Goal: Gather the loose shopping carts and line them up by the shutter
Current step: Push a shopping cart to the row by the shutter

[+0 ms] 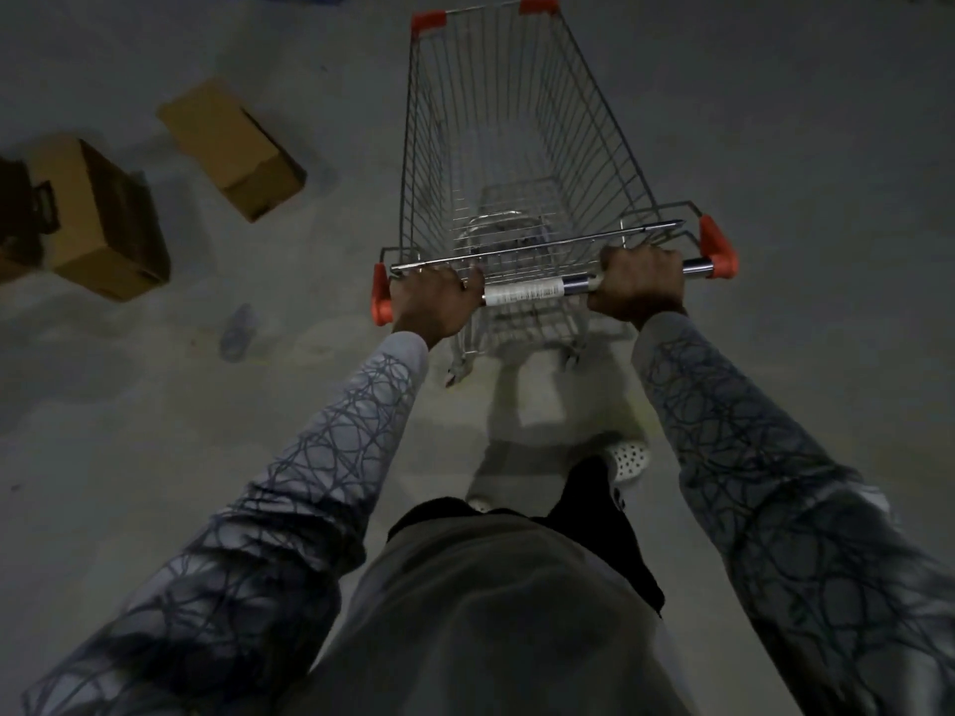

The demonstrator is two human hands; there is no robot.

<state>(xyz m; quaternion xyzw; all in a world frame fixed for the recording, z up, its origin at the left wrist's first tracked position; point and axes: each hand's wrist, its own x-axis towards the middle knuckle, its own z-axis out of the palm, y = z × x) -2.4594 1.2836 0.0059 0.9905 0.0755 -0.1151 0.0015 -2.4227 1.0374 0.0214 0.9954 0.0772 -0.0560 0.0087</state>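
Two hands: the left hand and the right hand each wrap curled fingers round the handle bar of one shopping cart, the left by the bar's left red end, the right near its right red end.
Cart position: on the grey floor straight ahead of the person, with the wire basket beyond the hands.
Long axis: runs from the handle away from the person, toward the top of the view; the narrow front end, marked by two red corner caps, points away.
Handle: lies crosswise, its right end higher in the view; a white label wraps it between the hands.
Cardboard boxes: one and another lie on the floor to the left, well apart from the cart.
Hidden: the fingertips are tucked under the bar, and the basket covers most of the wheels.
Cut off: the nearer box, by the left edge.
Hard to make out: the label's print is blurred, and a white shoe shows only partly.
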